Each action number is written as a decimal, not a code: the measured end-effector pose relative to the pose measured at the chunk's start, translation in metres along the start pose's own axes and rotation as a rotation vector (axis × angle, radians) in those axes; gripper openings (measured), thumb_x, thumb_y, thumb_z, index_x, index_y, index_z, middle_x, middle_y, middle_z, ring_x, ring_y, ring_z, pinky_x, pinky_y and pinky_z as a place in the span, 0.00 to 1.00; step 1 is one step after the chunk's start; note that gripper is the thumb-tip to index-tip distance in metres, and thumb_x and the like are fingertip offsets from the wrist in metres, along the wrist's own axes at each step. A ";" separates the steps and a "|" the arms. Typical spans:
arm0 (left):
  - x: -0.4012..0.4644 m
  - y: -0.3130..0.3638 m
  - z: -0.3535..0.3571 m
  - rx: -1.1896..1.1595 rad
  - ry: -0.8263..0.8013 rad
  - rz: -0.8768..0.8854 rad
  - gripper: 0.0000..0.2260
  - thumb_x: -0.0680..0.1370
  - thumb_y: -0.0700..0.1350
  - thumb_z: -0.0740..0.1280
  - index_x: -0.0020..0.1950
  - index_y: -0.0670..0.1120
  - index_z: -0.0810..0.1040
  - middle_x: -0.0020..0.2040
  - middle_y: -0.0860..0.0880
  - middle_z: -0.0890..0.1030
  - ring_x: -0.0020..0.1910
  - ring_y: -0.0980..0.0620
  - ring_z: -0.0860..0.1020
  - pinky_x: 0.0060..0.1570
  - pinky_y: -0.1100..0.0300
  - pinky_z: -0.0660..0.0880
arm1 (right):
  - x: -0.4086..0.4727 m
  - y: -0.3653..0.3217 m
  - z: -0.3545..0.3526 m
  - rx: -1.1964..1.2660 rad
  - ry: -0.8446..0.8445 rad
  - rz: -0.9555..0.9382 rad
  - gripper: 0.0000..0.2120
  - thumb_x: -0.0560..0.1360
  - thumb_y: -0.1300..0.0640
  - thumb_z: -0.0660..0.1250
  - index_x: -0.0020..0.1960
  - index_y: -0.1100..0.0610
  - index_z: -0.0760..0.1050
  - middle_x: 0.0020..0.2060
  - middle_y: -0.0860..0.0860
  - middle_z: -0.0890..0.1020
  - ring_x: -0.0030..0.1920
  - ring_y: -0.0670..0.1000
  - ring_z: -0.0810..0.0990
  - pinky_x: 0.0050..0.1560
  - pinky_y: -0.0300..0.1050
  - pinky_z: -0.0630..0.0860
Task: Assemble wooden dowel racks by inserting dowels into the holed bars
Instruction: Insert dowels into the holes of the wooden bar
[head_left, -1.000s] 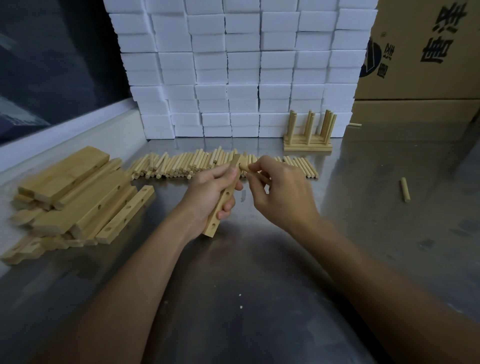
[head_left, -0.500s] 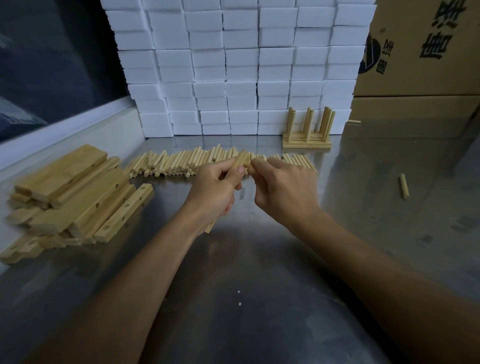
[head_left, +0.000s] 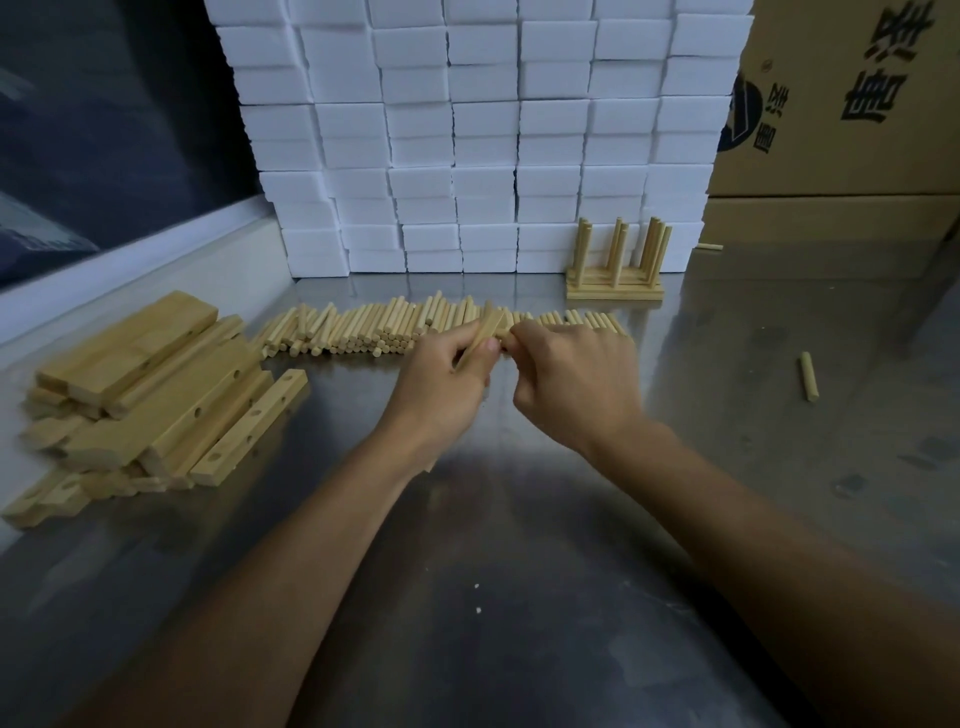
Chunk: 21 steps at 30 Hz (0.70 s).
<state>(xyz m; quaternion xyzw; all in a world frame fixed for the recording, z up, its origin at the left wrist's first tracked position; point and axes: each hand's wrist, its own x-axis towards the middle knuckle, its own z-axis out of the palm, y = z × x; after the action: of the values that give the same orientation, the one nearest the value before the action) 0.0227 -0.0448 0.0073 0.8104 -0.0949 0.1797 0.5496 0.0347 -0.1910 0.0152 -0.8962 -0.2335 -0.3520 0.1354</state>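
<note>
— What's in the left hand (head_left: 441, 384)?

— One holed bar (head_left: 480, 338). The fingers are wrapped round it, thumb on the near face, and the bar tilts up and away from the person, its top end poking out above the knuckles. Its low end is hidden behind the hand.

— And the right hand (head_left: 576, 379)?

— Fingers curled in, tips brought right against the top of the bar. I'd expect a dowel in there, but the fingers hide it, so I can't tell what it's pinching, if anything.

— Where are the rest of the dowels?

— A long row of dowels (head_left: 363, 330) lies on the metal table (head_left: 519, 597) just behind both hands, side by side, running from left of the hands to behind the right hand. One stray dowel (head_left: 808, 376) lies on its own, well off to the right.

— More bars?

— A loose pile of bars (head_left: 156, 395) at the left, some flat, some with the holes showing on the side. It's well apart from the hands.

— Anything finished?

— One rack (head_left: 615, 267) stands at the back, right of centre, dowels upright in its base, close against a wall of stacked white blocks (head_left: 467, 130). Cardboard boxes (head_left: 841, 104) stand to the right of that.
</note>
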 end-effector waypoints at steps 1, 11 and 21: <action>0.000 0.000 0.000 0.007 0.002 -0.001 0.13 0.83 0.44 0.61 0.40 0.53 0.79 0.31 0.50 0.71 0.21 0.58 0.66 0.21 0.67 0.63 | 0.000 -0.001 0.000 -0.040 -0.008 -0.012 0.09 0.78 0.54 0.62 0.42 0.56 0.75 0.31 0.52 0.79 0.29 0.56 0.71 0.30 0.44 0.61; -0.001 0.001 -0.005 0.224 -0.020 0.142 0.08 0.81 0.43 0.63 0.45 0.51 0.79 0.32 0.48 0.72 0.33 0.56 0.69 0.35 0.59 0.66 | 0.009 0.002 -0.004 0.773 -0.251 0.471 0.14 0.80 0.56 0.62 0.40 0.58 0.83 0.29 0.52 0.80 0.30 0.48 0.77 0.32 0.45 0.75; -0.005 0.003 0.001 -0.108 -0.195 -0.156 0.15 0.84 0.46 0.60 0.70 0.51 0.74 0.43 0.46 0.76 0.24 0.50 0.74 0.20 0.62 0.70 | 0.005 0.021 0.002 0.707 -0.210 0.423 0.13 0.81 0.55 0.64 0.43 0.57 0.84 0.18 0.43 0.70 0.23 0.42 0.69 0.29 0.36 0.70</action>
<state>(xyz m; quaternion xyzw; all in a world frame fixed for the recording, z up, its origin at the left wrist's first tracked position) 0.0172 -0.0466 0.0077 0.7982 -0.0940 0.0513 0.5928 0.0502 -0.2065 0.0154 -0.8539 -0.1633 -0.1214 0.4790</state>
